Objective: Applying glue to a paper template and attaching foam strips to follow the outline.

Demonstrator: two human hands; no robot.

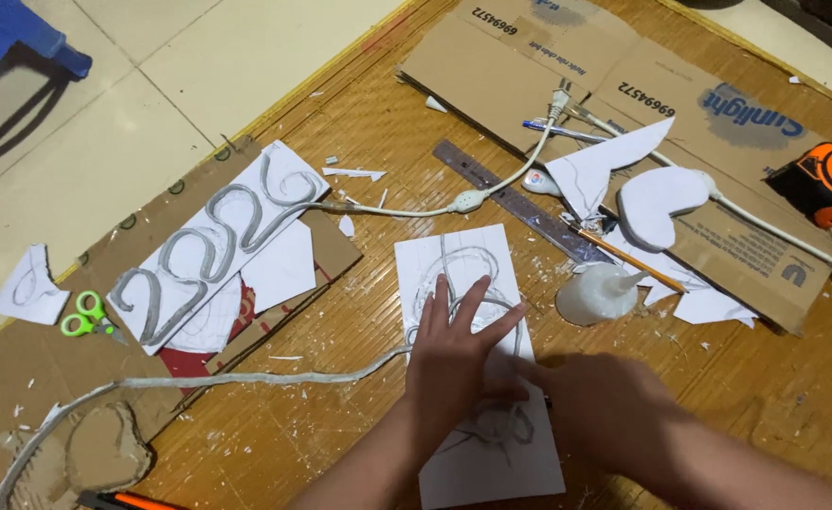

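White card (477,378) with a grey rope-like strand glued along its pencilled curves lay right under both hands, its long axis running away from the person, tilted slightly left at the far end. Left hand (458,354) was flat on it, fingers spread wide and pointing up the sheet, palm pressing the strand down; nothing was gripped. Right hand (609,406) came in from the right edge of the card, fingers bunched low and touching the sheet near the left hand's thumb side. It was blurred, so whether it pinched the strand or only pressed, I could not tell. Left was the hand squarely on the card; right sat at its margin.

Out from there: the loose grey cord (198,382) trailed from under the left palm across the woven mat to the left, toward a cardboard heart (104,451). Just beyond the card's far right corner lay a glue bottle (597,293) on its side, a pencil (624,257) and a metal ruler (520,201) near it. Farther left sat a board with grey numerals (213,247), then green scissors (85,315). Far right, well apart, an orange tape measure (830,182) rested on flattened cardboard (765,255).
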